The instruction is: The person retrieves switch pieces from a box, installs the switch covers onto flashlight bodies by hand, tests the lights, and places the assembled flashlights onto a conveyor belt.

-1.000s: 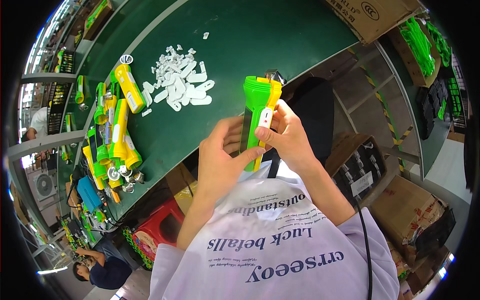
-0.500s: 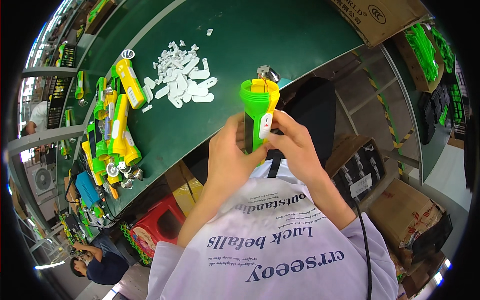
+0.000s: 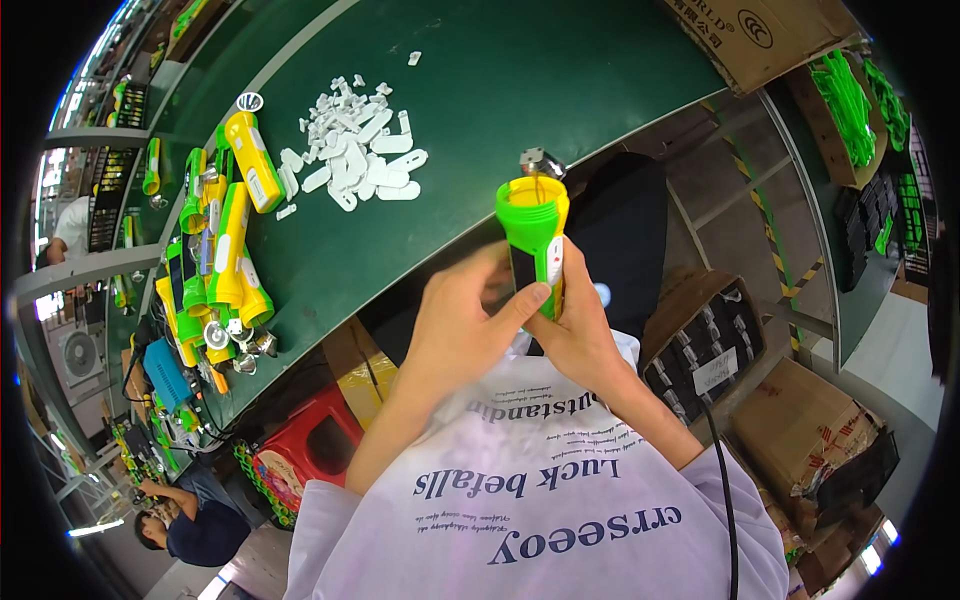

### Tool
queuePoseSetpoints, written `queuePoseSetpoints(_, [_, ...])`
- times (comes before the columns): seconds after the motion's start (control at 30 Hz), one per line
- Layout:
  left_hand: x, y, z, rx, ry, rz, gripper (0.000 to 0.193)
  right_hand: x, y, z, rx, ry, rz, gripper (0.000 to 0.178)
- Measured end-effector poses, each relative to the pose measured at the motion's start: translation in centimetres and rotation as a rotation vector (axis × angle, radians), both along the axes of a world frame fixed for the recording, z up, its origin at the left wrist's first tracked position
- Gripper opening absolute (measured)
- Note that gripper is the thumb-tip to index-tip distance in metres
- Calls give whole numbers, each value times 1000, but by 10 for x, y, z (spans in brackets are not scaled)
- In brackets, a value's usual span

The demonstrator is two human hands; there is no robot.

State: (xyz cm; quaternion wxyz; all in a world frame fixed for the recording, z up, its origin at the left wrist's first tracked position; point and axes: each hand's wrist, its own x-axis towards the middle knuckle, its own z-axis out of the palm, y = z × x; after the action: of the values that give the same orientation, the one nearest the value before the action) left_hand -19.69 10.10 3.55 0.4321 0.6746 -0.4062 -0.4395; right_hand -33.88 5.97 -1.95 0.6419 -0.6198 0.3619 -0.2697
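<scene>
A green and yellow flashlight body (image 3: 530, 228) stands nearly upright over my lap, its wide open end facing up. Thin wires run from that opening to a shiny reflector (image 3: 541, 163) beyond the rim. A white switch cover (image 3: 555, 258) with a red mark sits on its right side. My right hand (image 3: 583, 328) is wrapped round the lower body. From the left, my left hand (image 3: 462, 312) presses its thumb against the lower body; its other fingers are partly blurred and hidden.
On the green table (image 3: 480, 90) lies a heap of small white plastic pieces (image 3: 350, 160). Several flashlight bodies (image 3: 232, 245) are piled at the left, with loose reflectors (image 3: 245, 362). A cardboard box (image 3: 765, 40) stands far right; a red stool (image 3: 290, 445) is below the table.
The flashlight body has moved slightly right and nearer, and has turned so the switch cover faces more to the right. My left fingers have shifted around it.
</scene>
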Motion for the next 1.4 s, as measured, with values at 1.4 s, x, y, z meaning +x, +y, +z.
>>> queuePoseSetpoints(1.4, [137, 10, 3, -79, -824, -22, 7, -16, -9, 33, 509, -55, -243, 57])
